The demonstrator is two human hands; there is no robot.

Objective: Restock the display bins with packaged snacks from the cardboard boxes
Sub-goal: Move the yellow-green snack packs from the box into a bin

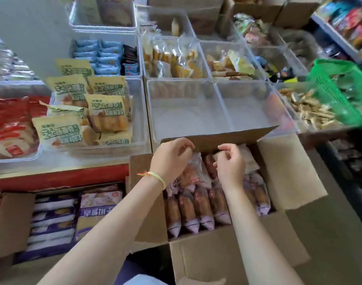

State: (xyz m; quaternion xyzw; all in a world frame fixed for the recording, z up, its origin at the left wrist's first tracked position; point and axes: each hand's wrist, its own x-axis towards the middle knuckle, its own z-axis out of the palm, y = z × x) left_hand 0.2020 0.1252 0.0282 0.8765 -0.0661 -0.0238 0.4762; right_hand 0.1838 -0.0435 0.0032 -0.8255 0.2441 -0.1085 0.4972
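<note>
The cardboard box [233,204] of packaged snacks stood open in front of the person, its four flaps folded outward, just below the display bins. One clear empty bin [188,112] with a middle divider, making two compartments, lay directly beyond the box's far flap. To its left a clear bin [139,120] held about seven yellow-and-green packets [106,112] printed with green Chinese characters too blurred to read. A second cardboard box [11,223] at lower left held purple-and-white packs [97,210] with inverted writing that could not be made out. One green plastic basket [340,89] sat at the right edge. Inside the open box, roughly seven pink-ended snack packets [202,208] were visible in the near row, each showing a brown roll; their labels were illegible. The left hand [172,159], with one yellow-green cord at the wrist, and the right hand [230,163] both hovered over the packets at the box's far end, fingers curled; whether they pinched a wrapper could not be told.
</note>
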